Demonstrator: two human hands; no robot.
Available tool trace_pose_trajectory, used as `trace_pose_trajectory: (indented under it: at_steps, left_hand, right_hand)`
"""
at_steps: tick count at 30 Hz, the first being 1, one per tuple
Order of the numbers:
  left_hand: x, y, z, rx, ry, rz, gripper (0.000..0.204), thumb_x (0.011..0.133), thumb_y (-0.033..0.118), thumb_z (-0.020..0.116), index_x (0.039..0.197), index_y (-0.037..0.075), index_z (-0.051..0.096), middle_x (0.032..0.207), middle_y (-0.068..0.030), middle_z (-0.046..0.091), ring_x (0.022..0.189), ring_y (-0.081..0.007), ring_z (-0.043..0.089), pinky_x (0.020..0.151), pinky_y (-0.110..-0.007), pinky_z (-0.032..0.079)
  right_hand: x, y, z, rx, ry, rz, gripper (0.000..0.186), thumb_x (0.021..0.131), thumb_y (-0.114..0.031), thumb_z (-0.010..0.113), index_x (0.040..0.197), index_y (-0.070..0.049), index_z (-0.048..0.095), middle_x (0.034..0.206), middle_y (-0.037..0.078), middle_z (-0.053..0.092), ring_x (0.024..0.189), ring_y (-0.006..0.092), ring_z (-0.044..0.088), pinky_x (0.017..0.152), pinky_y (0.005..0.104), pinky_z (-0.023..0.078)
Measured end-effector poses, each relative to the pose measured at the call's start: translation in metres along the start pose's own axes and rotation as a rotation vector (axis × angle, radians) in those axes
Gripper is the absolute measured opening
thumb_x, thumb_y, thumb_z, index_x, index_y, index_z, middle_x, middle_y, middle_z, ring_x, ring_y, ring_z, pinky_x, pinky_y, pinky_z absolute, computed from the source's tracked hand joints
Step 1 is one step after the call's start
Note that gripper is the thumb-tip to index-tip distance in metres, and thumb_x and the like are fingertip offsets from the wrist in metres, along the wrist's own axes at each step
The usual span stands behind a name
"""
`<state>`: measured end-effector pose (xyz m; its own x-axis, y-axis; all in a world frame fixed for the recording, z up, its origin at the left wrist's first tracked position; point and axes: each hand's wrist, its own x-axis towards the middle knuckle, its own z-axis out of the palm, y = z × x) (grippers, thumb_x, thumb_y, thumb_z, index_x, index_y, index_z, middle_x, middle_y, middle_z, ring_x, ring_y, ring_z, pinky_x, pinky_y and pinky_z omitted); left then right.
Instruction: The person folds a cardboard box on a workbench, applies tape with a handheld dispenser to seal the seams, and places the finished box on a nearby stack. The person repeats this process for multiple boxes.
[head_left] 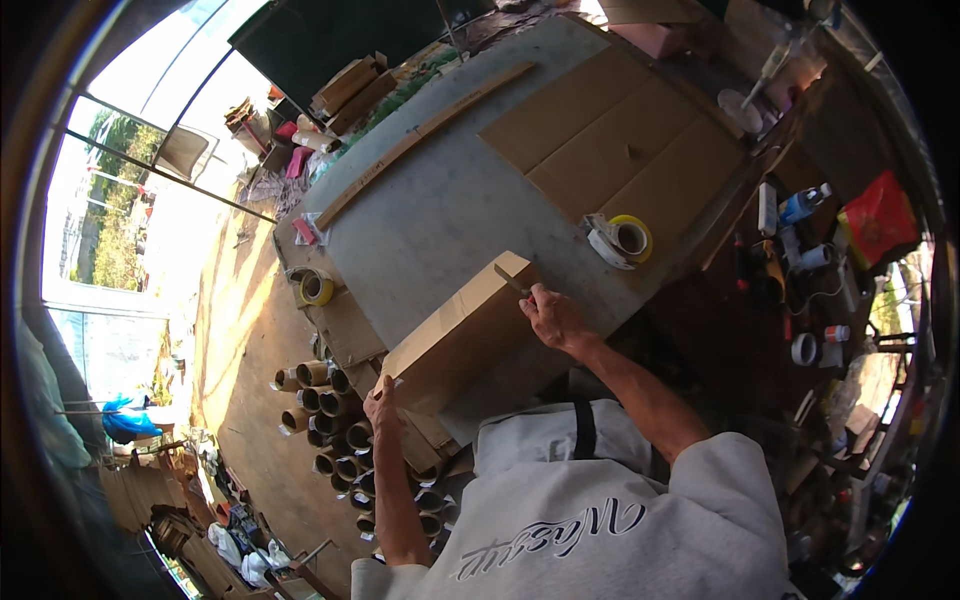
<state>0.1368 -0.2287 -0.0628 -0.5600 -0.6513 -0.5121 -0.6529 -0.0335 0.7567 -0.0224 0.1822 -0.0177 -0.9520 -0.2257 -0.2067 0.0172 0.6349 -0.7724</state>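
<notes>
A long, narrow cardboard box [455,325] lies slantwise at the near edge of the grey table. My left hand [380,397] grips its near left end, thumb on the edge. At the far right end my right hand [556,318] is closed around a thin dark knife [512,280]. The blade lies against the end of the box top; its handle is mostly hidden in my fingers.
On the grey table [410,230] are a flat cardboard sheet [610,140], a tape dispenser [620,240] and a long wooden strip [425,135]. Several cardboard tubes [335,402] stack at lower left, near a tape roll [316,288]. Bottles and tools [800,205] clutter the right.
</notes>
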Motion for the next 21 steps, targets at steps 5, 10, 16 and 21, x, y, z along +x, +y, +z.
trace_pose_trajectory:
  at_steps: [5, 10, 16, 21]
  left_hand:
    - [-0.009, 0.001, 0.009, -0.112, 0.000, 0.107, 0.049, 0.092, 0.048, 0.083, 0.106, 0.004, 0.067, 0.083, 0.0030, 0.055, 0.072, -0.0104, 0.046, 0.065, -0.031, 0.039]
    - [-0.012, 0.004, 0.011, -0.062, 0.066, 0.090, 0.045, 0.095, 0.046, 0.081, 0.104, 0.004, 0.070, 0.077, 0.0050, 0.054, 0.067, -0.0091, 0.044, 0.060, -0.031, 0.037]
    - [-0.006, -0.008, 0.002, -0.036, -0.012, 0.082, 0.068, 0.091, 0.051, 0.084, 0.128, -0.003, 0.066, 0.108, -0.0065, 0.070, 0.092, -0.0170, 0.061, 0.083, -0.035, 0.049]
    - [-0.006, -0.013, -0.007, -0.066, 0.004, 0.077, 0.062, 0.092, 0.048, 0.083, 0.126, -0.001, 0.067, 0.104, -0.0050, 0.070, 0.092, -0.0150, 0.061, 0.082, -0.033, 0.050]
  right_hand:
    - [0.015, 0.009, 0.010, -0.066, 0.003, -0.053, 0.031, 0.106, -0.032, 0.057, 0.105, -0.001, 0.054, 0.101, 0.027, 0.072, 0.095, 0.0479, 0.070, 0.082, 0.0555, 0.057]
    - [0.014, 0.005, 0.002, -0.096, -0.015, -0.077, 0.030, 0.105, -0.030, 0.058, 0.102, -0.001, 0.053, 0.096, 0.026, 0.072, 0.092, 0.0471, 0.071, 0.080, 0.0556, 0.057]
    - [0.013, 0.012, -0.007, -0.166, 0.109, -0.176, 0.028, 0.104, -0.032, 0.060, 0.101, -0.004, 0.055, 0.088, 0.025, 0.072, 0.088, 0.0470, 0.071, 0.078, 0.0547, 0.057]
    - [0.006, 0.141, -0.115, -0.195, 0.559, 0.353, 0.026, 0.107, -0.028, 0.060, 0.103, -0.003, 0.056, 0.092, 0.020, 0.071, 0.087, 0.0399, 0.072, 0.072, 0.0522, 0.056]
